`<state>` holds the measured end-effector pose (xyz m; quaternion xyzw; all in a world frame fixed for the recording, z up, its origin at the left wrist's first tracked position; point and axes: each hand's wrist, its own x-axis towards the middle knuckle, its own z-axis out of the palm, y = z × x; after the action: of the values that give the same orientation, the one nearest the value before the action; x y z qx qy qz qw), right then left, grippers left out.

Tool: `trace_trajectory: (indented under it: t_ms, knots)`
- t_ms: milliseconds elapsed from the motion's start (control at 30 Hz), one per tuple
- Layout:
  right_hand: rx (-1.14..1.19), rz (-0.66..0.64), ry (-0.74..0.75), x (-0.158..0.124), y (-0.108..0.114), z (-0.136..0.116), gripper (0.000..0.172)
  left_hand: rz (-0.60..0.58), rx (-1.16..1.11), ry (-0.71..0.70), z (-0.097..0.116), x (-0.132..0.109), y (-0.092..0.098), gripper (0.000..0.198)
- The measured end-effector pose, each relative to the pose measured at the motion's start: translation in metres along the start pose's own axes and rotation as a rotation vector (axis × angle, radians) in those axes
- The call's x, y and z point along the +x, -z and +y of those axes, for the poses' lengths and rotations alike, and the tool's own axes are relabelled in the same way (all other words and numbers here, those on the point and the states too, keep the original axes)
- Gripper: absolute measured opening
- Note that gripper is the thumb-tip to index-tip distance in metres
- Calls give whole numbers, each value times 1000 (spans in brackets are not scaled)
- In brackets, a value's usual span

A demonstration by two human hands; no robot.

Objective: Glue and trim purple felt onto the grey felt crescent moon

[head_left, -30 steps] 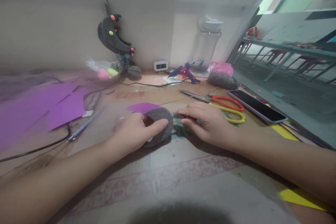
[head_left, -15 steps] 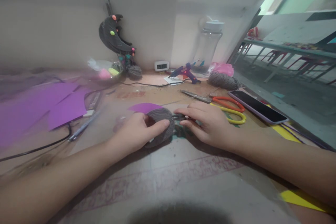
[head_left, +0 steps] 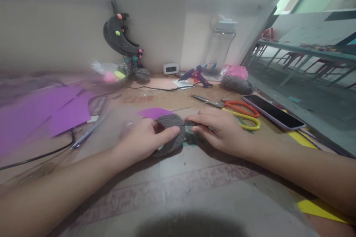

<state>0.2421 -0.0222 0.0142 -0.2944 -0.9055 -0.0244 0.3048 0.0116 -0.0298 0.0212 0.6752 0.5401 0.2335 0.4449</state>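
My left hand (head_left: 141, 137) is closed on a curved piece wrapped in grey yarn (head_left: 176, 139), thumb on top and fingers tucked behind it. Just to its right, my right hand (head_left: 219, 129) pinches a small dark grey strand that looks like yarn (head_left: 190, 123), close to the wrapped edge. Behind the wrapped piece lies a purple paper piece (head_left: 155, 112). Scissors (head_left: 240, 109) with orange and yellow handles rest beyond my right hand.
A glue gun (head_left: 196, 76) with a red light stands at the back, near a small clock (head_left: 170, 68), a clear bottle (head_left: 222, 46) and a grey yarn skein (head_left: 237, 84). A phone (head_left: 274, 113) lies right; purple sheets (head_left: 71, 114) and a pen (head_left: 86, 135) lie left. A dark crescent (head_left: 116, 35) leans on the wall.
The wrapped piece stays in my left hand, almost unmoved. The dark strand at my right fingertips has shifted slightly; the right hand itself keeps nearly the same place.
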Motion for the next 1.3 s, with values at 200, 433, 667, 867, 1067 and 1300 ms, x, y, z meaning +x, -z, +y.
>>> trace_trajectory:
  t_ms: [200, 433, 667, 867, 1067, 1300]
  knots:
    - [118, 88, -117, 0, 1, -1, 25, 33, -1, 2, 1, -1, 3, 34]
    - [79, 27, -75, -1, 1, -2, 27, 48, -17, -18, -3, 1, 4, 34]
    - [207, 40, -346, 7, 0, -14, 28, 65, 195, -4, 13, -5, 0, 39]
    - [338, -65, -413, 11, -6, -19, 11, 27, 241, -32, 31, -15, -3, 41]
    - [448, -87, -426, 8, -5, -16, 13, 48, 187, -90, 10, -4, -3, 37]
    - [458, -77, -511, 9, -4, -12, 17, 39, 74, -48, 3, 2, -1, 34]
